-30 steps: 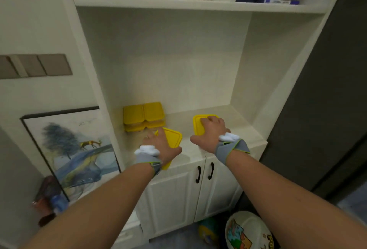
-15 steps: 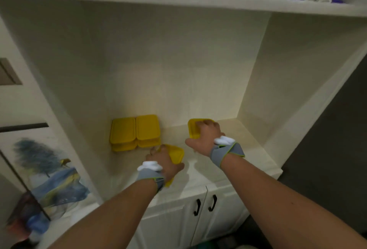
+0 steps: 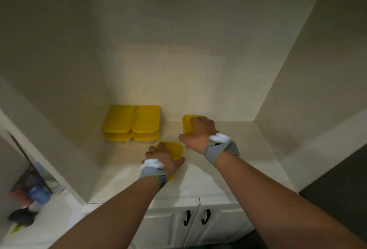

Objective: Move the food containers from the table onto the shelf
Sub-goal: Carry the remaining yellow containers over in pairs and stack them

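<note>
Left hand (image 3: 165, 159): we've got it wrapped around a yellow container (image 3: 173, 149), thumb out on the right side, fingers curled over the lid. Container looks tilted, and we can't really tell if its base is touching the shelf (image 3: 248, 149) or not.

Right hand (image 3: 199, 134): palm down on top of another yellow lidded container (image 3: 188, 125), fingers bent over the lid and thumb hooked at the near edge, so it's gripping that one. This box sits further back than the left one, toward the back wall, and seems to lie flat on the shelf surface.

Wrists: both have a grey strap with a green edge and a white lump on top.

Already on the shelf: four yellow containers (image 3: 132, 122) in the back left corner, two stacks of two, side by side and touching each other, tucked close to the left wall.

Gap: the two boxes we're holding are near each other but apart, both to the right of the stacks.

Below: white cabinet doors (image 3: 198, 221) with two dark handles.

Far left: blurry stuff on a lower ledge, can't make it out.
</note>
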